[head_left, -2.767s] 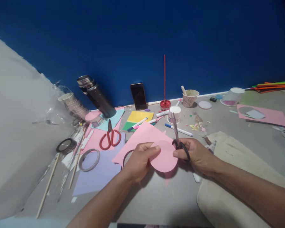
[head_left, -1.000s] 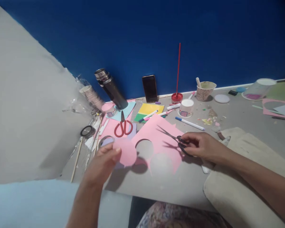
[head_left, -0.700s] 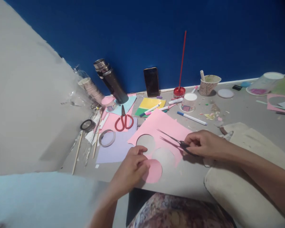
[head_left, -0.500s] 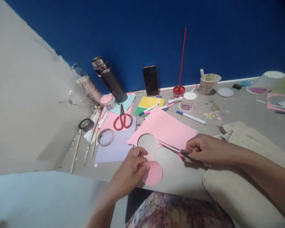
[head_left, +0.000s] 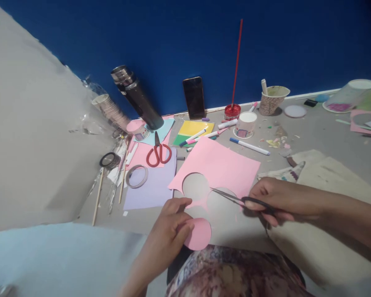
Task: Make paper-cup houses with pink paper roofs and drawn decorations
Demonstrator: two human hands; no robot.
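Note:
My left hand (head_left: 170,231) pinches a cut-out pink paper circle (head_left: 199,235) low in front of me, just above my lap. My right hand (head_left: 275,200) grips thin black scissors (head_left: 238,199), with the blades pointing left over a pink paper sheet (head_left: 222,165). That sheet lies flat on the grey floor and has two round holes cut in its near edge. The scissor tips hover over the right hole.
Red scissors (head_left: 157,152) lie on pink and lilac paper (head_left: 153,189) to the left. Tape rolls (head_left: 136,176), wooden sticks, a steel flask (head_left: 136,97), a phone (head_left: 193,97), markers (head_left: 250,146), paper cups (head_left: 245,124) and a red stick in a red pot (head_left: 232,111) line the blue wall. A beige cushion (head_left: 321,231) lies right.
The pink circle is cut free. My left hand swung it left, then brought it down near my lap. My right hand lowered the scissors, blades now pointing left over the holed sheet.

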